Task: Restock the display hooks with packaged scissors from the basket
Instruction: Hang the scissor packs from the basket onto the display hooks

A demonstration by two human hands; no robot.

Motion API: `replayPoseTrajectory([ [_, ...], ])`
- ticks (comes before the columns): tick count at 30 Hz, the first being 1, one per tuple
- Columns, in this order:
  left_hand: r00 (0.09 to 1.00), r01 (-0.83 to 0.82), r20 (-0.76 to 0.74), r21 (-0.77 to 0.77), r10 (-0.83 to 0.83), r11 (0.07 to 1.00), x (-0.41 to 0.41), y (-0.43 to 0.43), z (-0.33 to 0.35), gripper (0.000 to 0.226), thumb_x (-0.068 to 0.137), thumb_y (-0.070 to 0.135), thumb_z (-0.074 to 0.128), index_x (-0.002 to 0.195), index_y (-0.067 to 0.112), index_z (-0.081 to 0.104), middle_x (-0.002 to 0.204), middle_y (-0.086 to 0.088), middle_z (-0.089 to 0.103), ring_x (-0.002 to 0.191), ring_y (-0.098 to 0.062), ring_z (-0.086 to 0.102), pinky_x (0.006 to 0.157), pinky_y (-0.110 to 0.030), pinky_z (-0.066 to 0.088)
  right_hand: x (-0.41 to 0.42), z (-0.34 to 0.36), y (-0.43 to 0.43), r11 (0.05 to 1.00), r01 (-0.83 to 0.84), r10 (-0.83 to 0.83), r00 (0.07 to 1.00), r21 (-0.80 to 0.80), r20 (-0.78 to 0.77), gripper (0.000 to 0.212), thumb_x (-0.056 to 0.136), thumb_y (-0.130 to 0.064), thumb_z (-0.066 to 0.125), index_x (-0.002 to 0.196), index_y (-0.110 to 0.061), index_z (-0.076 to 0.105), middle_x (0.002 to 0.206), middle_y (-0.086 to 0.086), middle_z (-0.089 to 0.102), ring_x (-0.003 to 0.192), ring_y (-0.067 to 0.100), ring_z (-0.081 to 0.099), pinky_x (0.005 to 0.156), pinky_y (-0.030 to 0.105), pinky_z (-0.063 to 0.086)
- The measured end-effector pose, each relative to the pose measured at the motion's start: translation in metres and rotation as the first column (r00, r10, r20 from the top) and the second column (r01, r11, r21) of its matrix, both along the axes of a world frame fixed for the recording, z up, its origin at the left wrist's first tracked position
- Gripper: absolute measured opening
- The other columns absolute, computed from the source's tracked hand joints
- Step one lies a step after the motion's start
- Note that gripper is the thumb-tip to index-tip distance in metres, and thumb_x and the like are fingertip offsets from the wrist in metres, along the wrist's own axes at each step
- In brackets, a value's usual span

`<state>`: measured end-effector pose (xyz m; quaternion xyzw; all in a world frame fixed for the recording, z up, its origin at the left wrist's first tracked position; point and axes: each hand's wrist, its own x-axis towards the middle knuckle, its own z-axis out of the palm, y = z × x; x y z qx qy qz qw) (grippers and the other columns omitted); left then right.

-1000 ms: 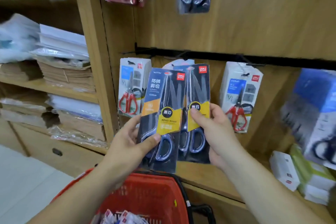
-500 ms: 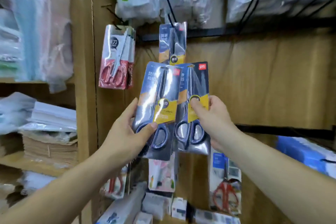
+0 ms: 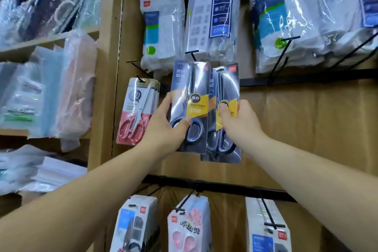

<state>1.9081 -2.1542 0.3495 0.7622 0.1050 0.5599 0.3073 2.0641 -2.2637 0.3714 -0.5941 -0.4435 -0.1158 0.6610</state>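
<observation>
My left hand (image 3: 165, 129) grips a dark blister pack of black-handled scissors (image 3: 191, 106) by its lower left, thumb on the front. My right hand (image 3: 239, 122) pinches a second identical scissors pack (image 3: 225, 88) at its yellow label. Both packs are upright, side by side and overlapping, held up against the wooden display board. The top of the left pack reaches a black hook (image 3: 191, 53) that juts out above it. I cannot tell whether either pack hangs on a hook. The basket is out of view.
Red-handled scissors packs (image 3: 137, 112) hang on a hook to the left. White packaged goods (image 3: 163, 30) hang above, more on the right (image 3: 286, 18). A black rail (image 3: 225, 187) below carries further packs (image 3: 190, 229). Shelves with plastic sleeves (image 3: 51, 88) stand at left.
Both hands have lifted the two scissors packs from above the basket to the upper row of hooks. My view has tilted upward and the basket has left the frame.
</observation>
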Motion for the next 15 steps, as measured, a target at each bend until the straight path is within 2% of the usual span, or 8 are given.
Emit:
replayPoseTrajectory([
  [2,1.0,-0.016,-0.021,0.006,0.016,1.0,0.005,0.006,0.01,0.064,0.101,0.012,0.068,0.111,0.065,0.034,0.082,0.057,0.056,0.084,0.034,0.054,0.068,0.006,0.041,0.002,0.004,0.0,1.0,-0.007,0.007,1.0,0.013,0.001,0.023,0.107,-0.039,0.056,0.102,-0.017,0.05,0.087,-0.002,0.057,0.074,0.016,0.055,0.058,0.03,0.036],
  [3,1.0,-0.016,-0.014,-0.001,0.016,1.0,0.009,0.009,0.012,0.063,0.1,0.015,0.069,0.121,0.065,0.037,0.092,0.053,0.06,0.091,0.028,0.058,0.073,0.004,0.042,0.002,0.005,-0.001,1.0,-0.007,0.007,1.0,0.015,-0.003,0.023,0.107,-0.039,0.056,0.101,-0.017,0.05,0.087,-0.002,0.057,0.074,0.017,0.054,0.058,0.03,0.037],
  [5,1.0,-0.007,-0.008,-0.012,0.007,1.0,0.015,0.015,0.014,0.067,0.1,0.022,0.07,0.152,0.05,0.038,0.126,0.033,0.063,0.115,0.008,0.062,0.094,-0.01,0.047,0.003,0.008,-0.004,1.0,-0.011,0.011,1.0,0.01,0.0,0.022,0.107,-0.038,0.056,0.099,-0.017,0.051,0.087,-0.001,0.057,0.071,0.015,0.052,0.058,0.03,0.038],
  [7,1.0,0.014,-0.008,-0.051,-0.014,0.999,0.019,0.015,0.011,0.08,0.1,0.025,0.07,0.165,0.038,0.025,0.146,0.019,0.056,0.129,-0.004,0.058,0.106,-0.022,0.046,0.005,0.009,-0.008,1.0,-0.014,0.014,1.0,0.008,0.013,0.022,0.108,-0.037,0.056,0.098,-0.018,0.051,0.088,0.001,0.058,0.07,0.015,0.053,0.059,0.031,0.038],
  [10,1.0,0.025,-0.001,-0.055,-0.025,0.998,0.025,0.018,-0.004,0.083,0.101,0.024,0.068,0.166,0.036,0.019,0.154,0.018,0.051,0.137,-0.003,0.052,0.113,-0.023,0.041,0.009,0.01,-0.014,0.999,-0.014,0.014,1.0,0.043,0.005,0.02,0.107,-0.035,0.057,0.099,-0.017,0.053,0.088,0.001,0.059,0.07,0.015,0.052,0.059,0.031,0.037],
  [11,1.0,0.021,0.0,-0.05,-0.021,0.999,0.026,0.021,-0.009,0.082,0.101,0.023,0.068,0.166,0.037,0.021,0.151,0.02,0.053,0.134,0.001,0.054,0.111,-0.019,0.042,0.011,0.008,-0.016,0.998,-0.015,0.015,1.0,0.056,0.002,0.02,0.106,-0.033,0.058,0.1,-0.014,0.055,0.088,0.001,0.059,0.071,0.016,0.052,0.06,0.032,0.037],
  [13,1.0,0.019,-0.012,-0.049,-0.02,0.999,0.028,0.025,-0.013,0.075,0.101,0.022,0.068,0.162,0.04,0.029,0.135,0.028,0.061,0.119,0.014,0.06,0.095,-0.005,0.047,0.014,0.004,-0.019,0.998,-0.011,0.01,1.0,0.062,0.003,0.022,0.105,-0.031,0.06,0.102,-0.009,0.057,0.088,0.003,0.06,0.073,0.018,0.052,0.062,0.034,0.037],
  [15,0.999,0.022,-0.027,-0.054,-0.024,0.998,0.027,0.027,-0.009,0.069,0.101,0.023,0.069,0.156,0.047,0.034,0.122,0.032,0.064,0.11,0.012,0.064,0.083,-0.004,0.05,0.017,-0.002,-0.02,0.998,-0.005,0.005,1.0,0.057,-0.001,0.023,0.105,-0.031,0.06,0.103,-0.008,0.057,0.088,0.005,0.061,0.074,0.019,0.052,0.062,0.035,0.038],
])
